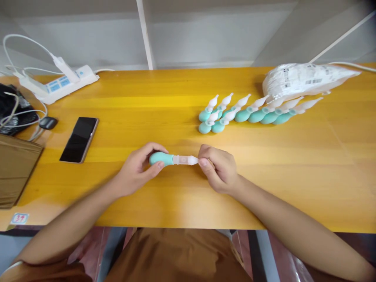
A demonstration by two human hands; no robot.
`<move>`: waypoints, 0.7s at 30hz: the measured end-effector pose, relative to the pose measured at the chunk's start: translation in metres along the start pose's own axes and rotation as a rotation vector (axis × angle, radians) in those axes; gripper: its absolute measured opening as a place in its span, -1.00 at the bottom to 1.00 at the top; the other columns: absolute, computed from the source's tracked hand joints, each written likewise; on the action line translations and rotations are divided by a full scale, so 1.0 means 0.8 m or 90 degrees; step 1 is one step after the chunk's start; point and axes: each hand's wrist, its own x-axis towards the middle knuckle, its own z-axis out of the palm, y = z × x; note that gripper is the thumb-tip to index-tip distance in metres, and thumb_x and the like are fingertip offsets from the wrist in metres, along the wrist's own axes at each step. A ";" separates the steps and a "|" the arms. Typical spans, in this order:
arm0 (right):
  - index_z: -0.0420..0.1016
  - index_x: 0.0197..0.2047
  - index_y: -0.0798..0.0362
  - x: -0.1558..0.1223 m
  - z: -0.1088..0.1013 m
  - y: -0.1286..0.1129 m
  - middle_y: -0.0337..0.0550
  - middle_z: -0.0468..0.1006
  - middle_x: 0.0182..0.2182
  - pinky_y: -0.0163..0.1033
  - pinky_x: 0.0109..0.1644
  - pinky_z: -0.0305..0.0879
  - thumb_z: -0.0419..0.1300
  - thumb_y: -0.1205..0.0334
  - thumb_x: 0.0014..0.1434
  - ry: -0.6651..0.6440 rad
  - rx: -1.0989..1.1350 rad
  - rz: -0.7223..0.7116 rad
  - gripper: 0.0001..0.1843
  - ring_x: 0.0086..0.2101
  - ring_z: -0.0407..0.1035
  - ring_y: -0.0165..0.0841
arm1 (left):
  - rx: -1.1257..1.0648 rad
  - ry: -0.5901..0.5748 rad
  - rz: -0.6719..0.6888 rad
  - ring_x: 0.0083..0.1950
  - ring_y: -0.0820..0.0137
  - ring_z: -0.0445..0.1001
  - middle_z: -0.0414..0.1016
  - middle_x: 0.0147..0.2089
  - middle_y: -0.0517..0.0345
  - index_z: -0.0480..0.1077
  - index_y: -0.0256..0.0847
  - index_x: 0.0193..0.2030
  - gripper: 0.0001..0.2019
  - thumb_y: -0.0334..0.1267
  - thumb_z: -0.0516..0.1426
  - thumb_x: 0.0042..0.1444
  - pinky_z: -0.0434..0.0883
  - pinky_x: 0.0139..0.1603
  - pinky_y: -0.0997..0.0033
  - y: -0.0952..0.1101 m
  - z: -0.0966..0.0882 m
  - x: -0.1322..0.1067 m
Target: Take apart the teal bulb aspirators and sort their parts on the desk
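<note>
A nasal aspirator [184, 159] with a teal squeeze bulb and a clear, white-tipped nozzle lies level between my hands, above the table's near middle. My left hand [141, 168] is closed round the bulb, thumb in front and fingers behind. At the other end, my right hand [219, 168] pinches the narrow nozzle tip between thumb and forefinger; the very end of the tip is hidden there. Farther back on the right stand several like aspirators [242, 115] in two uneven rows, teal bulbs down and pale nozzles leaning up to the right.
Behind the rows lies a white plastic package [305, 80]. On the left are a black phone [80, 140], a white power strip [67, 84] with plugged-in cables, a small black object [48, 123] and a brown box [17, 168]. A grey partition [205, 39] bounds the wooden table [141, 105].
</note>
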 end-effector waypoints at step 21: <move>0.11 -0.36 -0.09 -0.001 0.004 -0.011 -0.35 0.14 -0.52 -0.16 -0.40 -0.02 -0.01 0.11 0.72 -0.055 0.016 0.087 -0.50 -0.55 0.04 -0.40 | 0.079 -0.052 0.121 -0.04 0.27 0.47 0.47 0.05 0.04 0.35 -0.07 0.26 -0.82 -0.19 0.11 0.62 0.46 0.02 0.23 -0.009 0.010 -0.003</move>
